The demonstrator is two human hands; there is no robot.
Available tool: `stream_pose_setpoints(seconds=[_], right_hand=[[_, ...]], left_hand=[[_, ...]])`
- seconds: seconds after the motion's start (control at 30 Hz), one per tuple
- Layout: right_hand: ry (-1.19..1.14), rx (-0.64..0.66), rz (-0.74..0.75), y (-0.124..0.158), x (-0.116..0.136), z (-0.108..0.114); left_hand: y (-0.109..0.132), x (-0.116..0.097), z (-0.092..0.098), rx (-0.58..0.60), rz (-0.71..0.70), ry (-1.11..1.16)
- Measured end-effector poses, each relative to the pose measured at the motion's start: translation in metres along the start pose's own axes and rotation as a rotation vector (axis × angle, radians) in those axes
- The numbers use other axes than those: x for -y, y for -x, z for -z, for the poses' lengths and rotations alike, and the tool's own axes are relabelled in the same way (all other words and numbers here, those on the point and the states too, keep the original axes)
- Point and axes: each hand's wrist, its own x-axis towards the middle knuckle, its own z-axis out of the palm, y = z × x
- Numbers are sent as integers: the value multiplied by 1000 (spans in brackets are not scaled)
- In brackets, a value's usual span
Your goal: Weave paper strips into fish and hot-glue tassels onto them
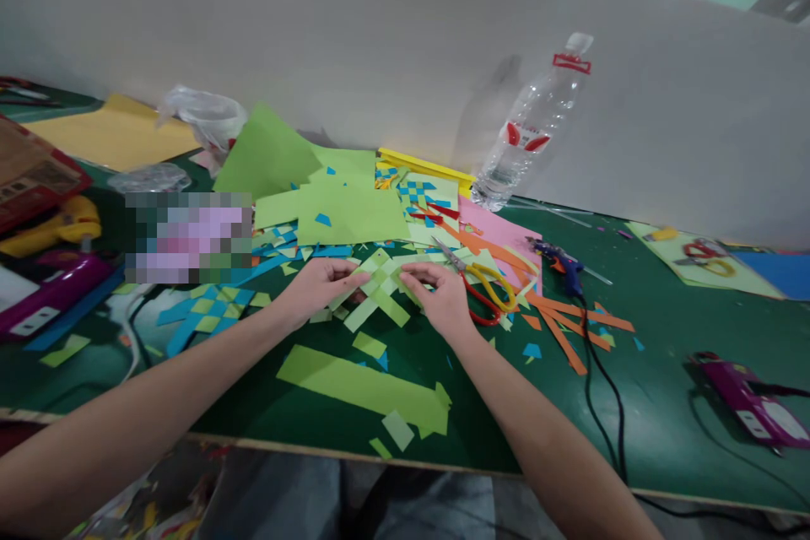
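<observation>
A woven piece of light green paper strips (378, 291) lies over the green table (664, 354), held between both hands. My left hand (316, 287) pinches its left side, fingers closed on the strips. My right hand (440, 295) pinches its right side in the same way. A longer green paper strip (360, 384) lies just in front of my hands, with small green offcuts around it.
Scissors with yellow and red handles (484, 287) lie right of my right hand. A blue glue gun (563, 263) with a black cord, orange strips (563, 329), a clear plastic bottle (531, 131), green sheets (329, 194) and a blue-green woven mat (206, 316) surround them. A purple device (753, 405) sits far right.
</observation>
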Motion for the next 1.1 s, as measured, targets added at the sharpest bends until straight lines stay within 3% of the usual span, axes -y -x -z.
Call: stream_pose_setpoints(seconds=[0.4, 0.5, 0.63, 0.77, 0.93, 1.1], right_hand=[[123, 10, 65, 0, -5, 3], [359, -21, 201, -3, -2, 12], [780, -155, 386, -10, 14, 35], [905, -279, 177, -10, 22, 64], [1223, -187, -20, 2, 0, 90], [1321, -82, -116, 9, -11, 90]], left_hand=[[-1, 1, 3, 6, -46, -78], [-3, -1, 3, -44, -53, -53], [-4, -2, 5, -152, -60, -9], [-3, -4, 7, -198, -34, 19], [-5, -2, 8, -222, -17, 111], [-9, 3, 14, -283, -24, 206]])
